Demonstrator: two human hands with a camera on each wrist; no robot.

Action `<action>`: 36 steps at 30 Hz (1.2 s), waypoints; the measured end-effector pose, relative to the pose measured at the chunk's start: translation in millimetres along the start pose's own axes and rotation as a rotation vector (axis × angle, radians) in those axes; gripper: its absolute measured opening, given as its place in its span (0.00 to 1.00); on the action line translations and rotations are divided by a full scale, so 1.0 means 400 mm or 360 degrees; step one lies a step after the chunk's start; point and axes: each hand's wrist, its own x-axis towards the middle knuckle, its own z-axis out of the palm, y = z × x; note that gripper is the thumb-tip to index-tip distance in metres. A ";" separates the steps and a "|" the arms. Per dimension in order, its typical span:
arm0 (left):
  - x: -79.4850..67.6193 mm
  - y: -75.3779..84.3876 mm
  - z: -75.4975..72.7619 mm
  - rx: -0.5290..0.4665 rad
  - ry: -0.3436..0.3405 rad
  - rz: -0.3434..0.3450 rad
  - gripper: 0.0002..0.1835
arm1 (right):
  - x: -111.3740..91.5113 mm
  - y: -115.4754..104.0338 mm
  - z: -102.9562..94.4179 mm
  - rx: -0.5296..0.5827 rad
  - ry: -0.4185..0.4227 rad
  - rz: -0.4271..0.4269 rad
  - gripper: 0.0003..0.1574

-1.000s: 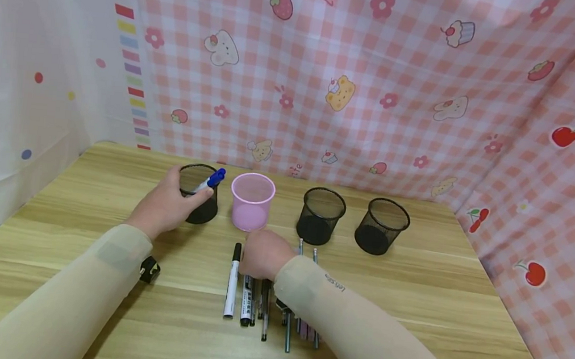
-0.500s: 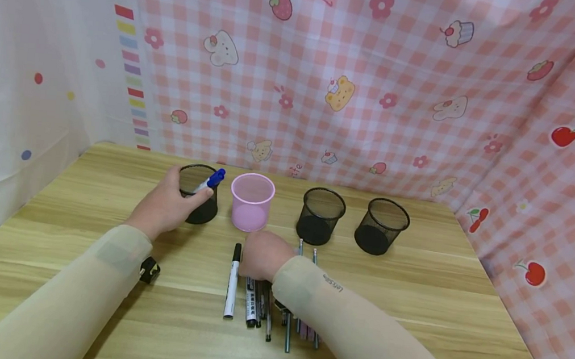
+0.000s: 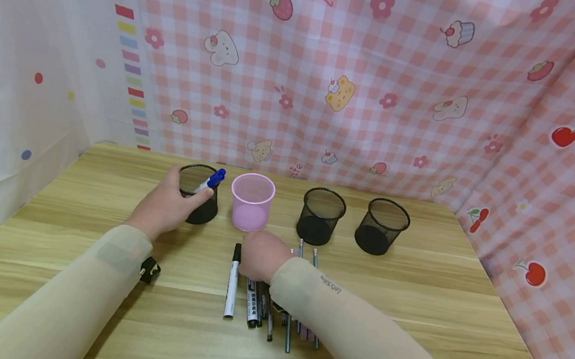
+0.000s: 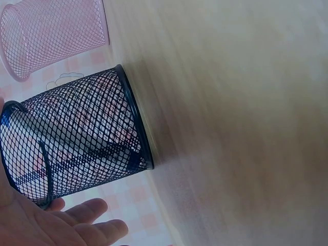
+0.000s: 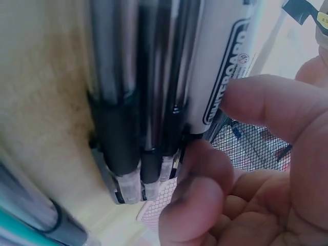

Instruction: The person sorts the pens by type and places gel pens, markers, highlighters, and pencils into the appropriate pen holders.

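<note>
My left hand [image 3: 164, 206] grips a black mesh pen cup [image 3: 204, 213], thumb at the near side of its rim. A marker with a blue cap [image 3: 217, 178] leans in that cup. In the left wrist view the cup [image 4: 87, 133] stands on the table with my fingers along its side. My right hand [image 3: 264, 257] is over a row of pens and pinches a white whiteboard marker [image 5: 218, 61] between thumb and fingers. Several black gel pens [image 5: 115, 128] lie right beside that marker. Another white marker with a black cap [image 3: 233, 283] lies separately to the left.
A pink mesh cup [image 3: 251, 205] stands right of the held cup, with two more black mesh cups [image 3: 317, 227] [image 3: 376, 238] further right. Pencils [image 3: 288, 336] lie partly under my right forearm. A checked cloth [image 3: 296, 77] hangs behind the wooden table [image 3: 425, 305].
The near ends of the whiteboard marker and gel pens under my right hand have shifted slightly right. My right hand has barely moved; my left hand stays on the cup.
</note>
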 end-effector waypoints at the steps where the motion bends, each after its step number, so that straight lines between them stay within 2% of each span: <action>1: 0.000 0.000 0.000 0.0000 0.0000 0.0000 0.67 | 0.001 -0.001 0.001 -0.0012 0.0001 -0.0005 0.14; 17: 0.001 0.000 0.001 0.0000 -0.0011 -0.0016 0.68 | -0.002 0.006 -0.002 0.0023 -0.0068 0.0006 0.19; 25: 0.004 -0.004 0.003 -0.0011 -0.0013 -0.0012 0.68 | -0.005 0.018 -0.001 0.0244 -0.0064 0.0103 0.21; 28: 0.004 -0.004 0.004 -0.0005 -0.0009 -0.0015 0.68 | -0.005 0.025 -0.001 0.0321 -0.0048 0.0123 0.18; 32: 0.003 -0.003 0.004 -0.0006 -0.0001 -0.0017 0.68 | -0.003 0.035 -0.004 0.0362 -0.0009 0.0113 0.09; 36: 0.004 -0.002 0.004 -0.0021 0.0006 -0.0017 0.67 | -0.002 0.045 -0.007 0.0422 0.0027 0.0099 0.20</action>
